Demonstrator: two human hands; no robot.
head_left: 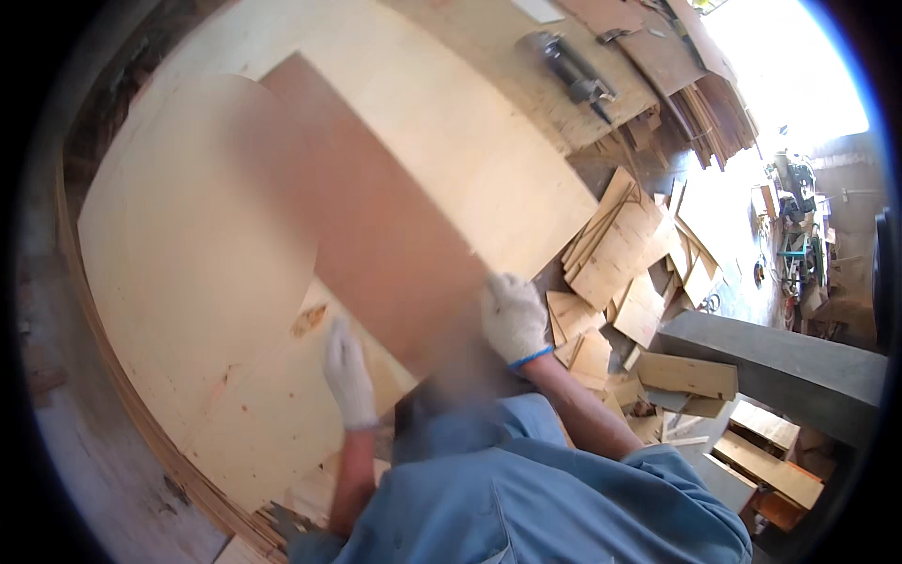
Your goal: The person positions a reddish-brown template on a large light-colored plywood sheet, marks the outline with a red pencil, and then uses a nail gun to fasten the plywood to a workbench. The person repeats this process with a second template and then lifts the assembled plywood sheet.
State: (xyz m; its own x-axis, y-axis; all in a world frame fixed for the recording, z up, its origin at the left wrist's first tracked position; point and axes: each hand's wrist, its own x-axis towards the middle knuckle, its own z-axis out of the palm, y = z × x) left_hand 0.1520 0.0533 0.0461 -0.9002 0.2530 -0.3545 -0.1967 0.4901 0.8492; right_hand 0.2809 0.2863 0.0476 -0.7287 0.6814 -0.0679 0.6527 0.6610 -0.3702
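A long reddish-brown board [385, 226] lies slantwise over a large pale plywood sheet [188, 367]. Its near end reaches toward my body, and blur smears parts of it. My right hand [515, 318], in a white knit glove with a blue cuff edge, grips the board's right edge near that end; the fingertips are partly hidden. Just off the board's left edge, my left hand [349, 378] is over the pale sheet, gloved in white too. Its fingers stretch forward, somewhat blurred, with nothing seen in them. A dark knot mark [308, 321] shows on the sheet beside it.
A dark power tool [573, 70] lies on a board at the far right. Plywood offcuts [620, 244] are heaped on the floor to my right, near a grey beam [775, 362]. Stacked brown sheets [714, 113] stand farther back, and wooden pieces [766, 461] lie at lower right.
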